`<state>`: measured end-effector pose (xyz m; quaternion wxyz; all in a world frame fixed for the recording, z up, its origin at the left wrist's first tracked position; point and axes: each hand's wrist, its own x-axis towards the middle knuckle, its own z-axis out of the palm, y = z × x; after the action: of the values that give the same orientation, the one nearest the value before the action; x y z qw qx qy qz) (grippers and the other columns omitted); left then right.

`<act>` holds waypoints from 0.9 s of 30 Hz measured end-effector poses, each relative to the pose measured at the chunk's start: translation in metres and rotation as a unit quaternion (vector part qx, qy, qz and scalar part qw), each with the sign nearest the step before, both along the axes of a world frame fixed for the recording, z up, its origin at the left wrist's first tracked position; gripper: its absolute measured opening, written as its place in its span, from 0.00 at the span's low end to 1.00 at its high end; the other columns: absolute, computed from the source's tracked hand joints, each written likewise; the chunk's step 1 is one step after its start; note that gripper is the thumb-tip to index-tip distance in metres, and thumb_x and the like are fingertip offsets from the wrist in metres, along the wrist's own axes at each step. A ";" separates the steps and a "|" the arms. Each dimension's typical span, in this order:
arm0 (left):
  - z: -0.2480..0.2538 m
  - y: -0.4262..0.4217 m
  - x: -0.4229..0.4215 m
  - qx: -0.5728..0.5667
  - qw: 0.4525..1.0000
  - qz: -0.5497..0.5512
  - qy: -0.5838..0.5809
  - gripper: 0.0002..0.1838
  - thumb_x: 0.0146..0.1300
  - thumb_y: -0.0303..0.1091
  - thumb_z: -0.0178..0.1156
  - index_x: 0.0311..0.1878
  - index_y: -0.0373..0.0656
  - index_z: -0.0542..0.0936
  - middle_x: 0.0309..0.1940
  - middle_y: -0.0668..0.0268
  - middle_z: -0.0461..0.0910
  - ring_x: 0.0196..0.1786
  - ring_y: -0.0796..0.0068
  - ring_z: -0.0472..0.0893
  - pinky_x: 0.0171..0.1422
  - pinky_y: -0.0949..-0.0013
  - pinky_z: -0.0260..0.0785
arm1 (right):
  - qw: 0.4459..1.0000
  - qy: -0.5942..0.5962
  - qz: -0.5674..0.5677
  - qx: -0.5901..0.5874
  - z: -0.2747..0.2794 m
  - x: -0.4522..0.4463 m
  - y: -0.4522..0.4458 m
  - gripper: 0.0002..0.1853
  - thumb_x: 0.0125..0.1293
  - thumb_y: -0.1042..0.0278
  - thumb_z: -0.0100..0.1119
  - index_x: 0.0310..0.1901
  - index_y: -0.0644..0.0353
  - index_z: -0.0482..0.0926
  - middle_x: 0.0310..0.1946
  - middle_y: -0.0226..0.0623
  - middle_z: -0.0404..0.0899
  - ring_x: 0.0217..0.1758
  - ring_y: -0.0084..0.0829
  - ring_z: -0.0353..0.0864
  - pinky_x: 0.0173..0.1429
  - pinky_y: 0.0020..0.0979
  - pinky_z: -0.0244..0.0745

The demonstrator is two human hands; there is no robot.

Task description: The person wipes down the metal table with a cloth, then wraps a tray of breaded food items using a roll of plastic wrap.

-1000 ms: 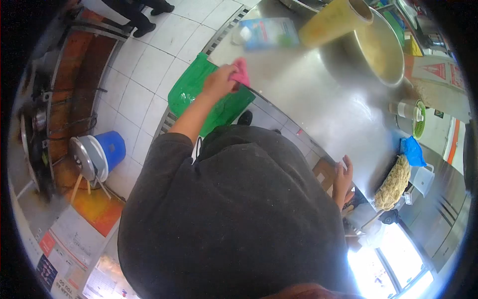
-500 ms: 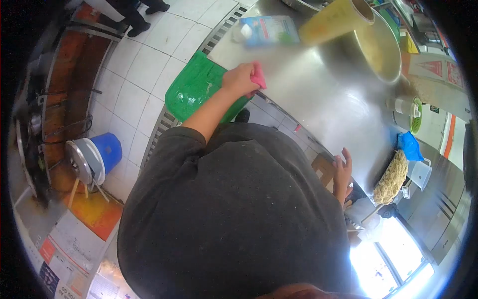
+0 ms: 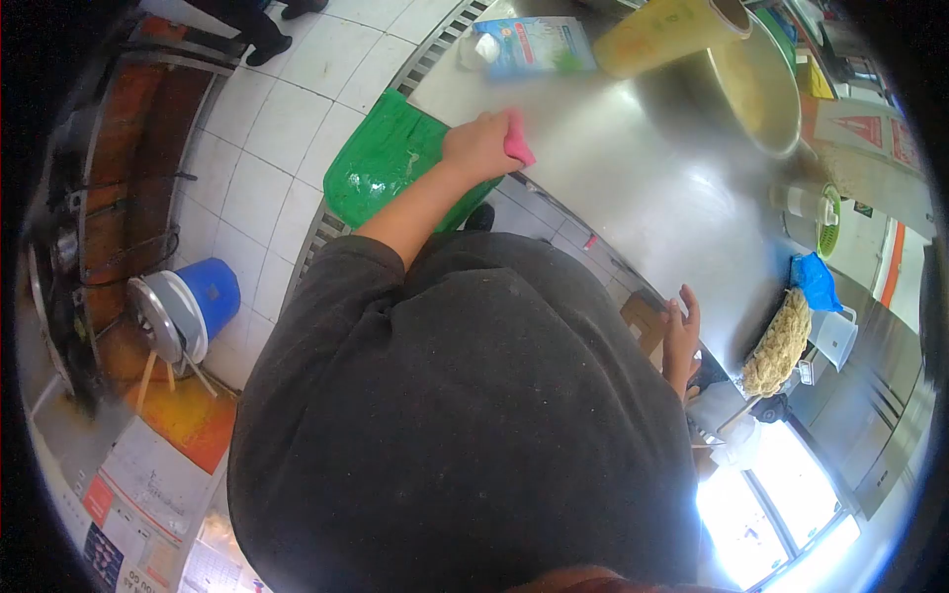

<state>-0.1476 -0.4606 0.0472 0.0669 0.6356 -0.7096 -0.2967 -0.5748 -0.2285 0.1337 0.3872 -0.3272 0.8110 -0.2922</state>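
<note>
My left hand (image 3: 476, 148) grips a pink cloth (image 3: 518, 138) at the near edge of the steel table (image 3: 633, 188). Below that hand is a green bin or crate (image 3: 381, 158) beside the table corner. My right hand (image 3: 680, 338) is held near the table's lower right edge, fingers apart and holding nothing. Beyond the cloth, a blue and white pouch (image 3: 534, 46) lies on the table, next to a yellowish container (image 3: 672, 35) and a large metal bowl (image 3: 756, 89).
On the right are a beige textured bundle (image 3: 779, 346), a blue bag (image 3: 815, 282) and a green-rimmed container (image 3: 828, 222). A blue bucket (image 3: 210, 295) stands on the left floor. Another person's legs (image 3: 259, 30) show at the upper left. A cardboard box (image 3: 643, 321) sits under the table.
My left hand has moved right along the table edge with the pink cloth, then slightly up in the view. My right hand has stayed nearly in place.
</note>
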 end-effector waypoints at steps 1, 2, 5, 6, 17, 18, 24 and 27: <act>0.002 0.000 0.000 -0.003 1.000 -0.005 0.000 0.34 0.47 0.58 0.77 0.51 0.47 0.79 0.52 0.57 0.84 0.53 0.51 0.86 0.54 0.50 0.79 | 1.000 0.000 0.000 0.001 0.000 0.001 -0.001 0.27 0.77 0.64 0.62 0.75 0.56 0.71 0.73 0.41 0.71 0.63 0.32 0.82 0.61 0.32 0.80; 0.004 -0.002 0.001 -0.003 1.000 -0.005 0.001 0.34 0.47 0.58 0.77 0.51 0.47 0.79 0.52 0.57 0.84 0.53 0.51 0.86 0.54 0.50 0.79 | 1.000 -0.002 0.003 -0.005 0.001 0.002 -0.002 0.27 0.77 0.64 0.62 0.75 0.56 0.71 0.73 0.41 0.71 0.62 0.31 0.82 0.61 0.32 0.80; 0.013 -0.005 -0.001 0.034 0.999 -0.013 0.001 0.36 0.48 0.60 0.75 0.54 0.46 0.79 0.53 0.58 0.83 0.54 0.51 0.86 0.55 0.49 0.79 | 1.000 -0.004 0.003 -0.009 0.003 0.001 -0.003 0.27 0.77 0.64 0.62 0.75 0.55 0.71 0.73 0.40 0.72 0.60 0.30 0.82 0.60 0.31 0.79; 0.011 -0.004 -0.003 0.023 0.999 -0.018 -0.012 0.37 0.48 0.61 0.75 0.55 0.45 0.78 0.54 0.57 0.83 0.54 0.51 0.86 0.55 0.49 0.79 | 1.000 -0.007 0.002 -0.006 0.002 0.001 -0.003 0.27 0.77 0.64 0.62 0.75 0.55 0.71 0.72 0.39 0.72 0.59 0.30 0.83 0.60 0.31 0.79; 0.002 0.005 -0.003 -0.011 1.000 0.003 -0.015 0.40 0.49 0.61 0.74 0.59 0.44 0.74 0.55 0.56 0.83 0.54 0.52 0.86 0.56 0.50 0.80 | 1.000 -0.002 0.019 -0.006 -0.011 -0.008 -0.002 0.27 0.77 0.63 0.62 0.75 0.53 0.71 0.73 0.39 0.72 0.59 0.30 0.83 0.59 0.32 0.79; 0.002 0.010 -0.004 -0.037 0.999 -0.007 -0.024 0.40 0.49 0.60 0.74 0.58 0.44 0.74 0.55 0.56 0.82 0.54 0.52 0.86 0.56 0.50 0.80 | 1.000 0.003 0.015 -0.005 -0.010 -0.005 -0.004 0.27 0.77 0.64 0.63 0.75 0.54 0.71 0.73 0.39 0.72 0.59 0.30 0.83 0.59 0.32 0.79; -0.006 -0.002 0.008 -0.018 0.999 0.016 0.040 0.36 0.49 0.59 0.74 0.56 0.46 0.77 0.52 0.56 0.83 0.52 0.50 0.86 0.52 0.50 0.80 | 0.999 0.033 0.025 0.008 -0.005 -0.007 0.004 0.28 0.76 0.64 0.64 0.75 0.55 0.71 0.73 0.41 0.72 0.60 0.30 0.83 0.59 0.32 0.80; -0.005 0.009 -0.008 -0.051 0.998 0.001 0.032 0.31 0.54 0.57 0.72 0.54 0.47 0.78 0.49 0.58 0.84 0.51 0.49 0.86 0.50 0.50 0.80 | 1.000 0.003 0.001 -0.006 -0.006 -0.007 0.008 0.28 0.76 0.64 0.64 0.74 0.56 0.72 0.73 0.42 0.72 0.59 0.31 0.83 0.60 0.32 0.81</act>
<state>-0.1561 -0.4512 0.0425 0.1222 0.6221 -0.7208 -0.2799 -0.5814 -0.2207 0.1278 0.3830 -0.3310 0.8099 -0.2963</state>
